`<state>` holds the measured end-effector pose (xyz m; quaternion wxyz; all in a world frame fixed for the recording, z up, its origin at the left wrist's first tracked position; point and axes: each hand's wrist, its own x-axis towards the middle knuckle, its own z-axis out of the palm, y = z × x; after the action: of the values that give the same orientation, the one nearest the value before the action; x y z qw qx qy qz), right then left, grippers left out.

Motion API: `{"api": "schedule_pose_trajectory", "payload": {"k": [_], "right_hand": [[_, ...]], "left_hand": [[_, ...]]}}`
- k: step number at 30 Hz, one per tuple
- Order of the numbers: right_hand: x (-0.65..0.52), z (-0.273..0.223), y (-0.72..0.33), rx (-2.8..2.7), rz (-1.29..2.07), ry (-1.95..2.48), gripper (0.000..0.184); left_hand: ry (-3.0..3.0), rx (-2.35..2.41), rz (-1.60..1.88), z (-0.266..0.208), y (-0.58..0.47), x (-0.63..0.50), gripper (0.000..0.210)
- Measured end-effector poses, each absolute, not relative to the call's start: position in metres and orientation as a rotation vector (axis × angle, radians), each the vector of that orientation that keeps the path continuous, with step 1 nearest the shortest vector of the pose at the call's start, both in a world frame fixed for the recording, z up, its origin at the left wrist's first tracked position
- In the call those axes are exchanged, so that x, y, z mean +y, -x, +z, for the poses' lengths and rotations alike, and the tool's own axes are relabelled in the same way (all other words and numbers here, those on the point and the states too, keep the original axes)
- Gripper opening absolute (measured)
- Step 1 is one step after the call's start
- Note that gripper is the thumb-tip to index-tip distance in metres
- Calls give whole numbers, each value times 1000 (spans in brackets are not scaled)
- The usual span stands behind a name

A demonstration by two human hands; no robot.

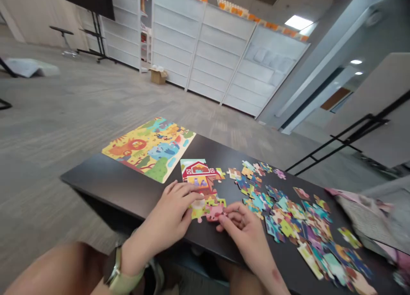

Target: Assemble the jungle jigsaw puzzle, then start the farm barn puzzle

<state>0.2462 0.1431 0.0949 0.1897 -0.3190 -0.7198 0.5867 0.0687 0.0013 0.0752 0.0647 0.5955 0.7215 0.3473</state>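
Bench layout as I view it remotely through the head camera; clock directions are taken about the part-built puzzle (200,171), twelve toward the far edge of the table (118,175). The puzzle, showing a red barn, lies flat at the clock's centre, close before the person, presumably so that both hands can reach its near edge.

At eight o'clock, the left hand (176,207) lies palm down, its grip apart and clamped on nothing; the fingers spread over the puzzle's left near side, which I judge keeps the joined part from sliding. At four o'clock, the right hand (243,229) has its grip together on the right edge of a pink piece (214,211). The piece sits at the puzzle's near border, at about five o'clock; whether it is fully interlocked I cannot tell. Holding by the edge seems to leave the printed face visible.

From three to four o'clock spread the loose pieces (290,229), some overlapping, apparently set aside within the right hand's reach. At ten o'clock lies an animal picture (150,147), flat and apart from the puzzle, out of the hands' way. A crumpled bag (368,218) rests beyond the pieces, just past three.
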Motion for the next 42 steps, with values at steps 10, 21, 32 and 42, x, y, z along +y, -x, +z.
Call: {"api": "schedule_pose_trajectory", "payload": {"k": [10,21,32,42], "right_hand": [[152,81,-260,-2031,1351,847,30],[151,76,-270,-2462,898,541,33],[146,90,-271,-2614,787,508,32],[143,79,-270,-2678,666,652,32]], "left_hand": [[-1798,2216,938,74,-74,5,46],[-1802,2246,993,68,-74,7,49],[-1801,2242,1013,67,-74,6,46],[-1771,2240,1019,72,-76,6,45]]}}
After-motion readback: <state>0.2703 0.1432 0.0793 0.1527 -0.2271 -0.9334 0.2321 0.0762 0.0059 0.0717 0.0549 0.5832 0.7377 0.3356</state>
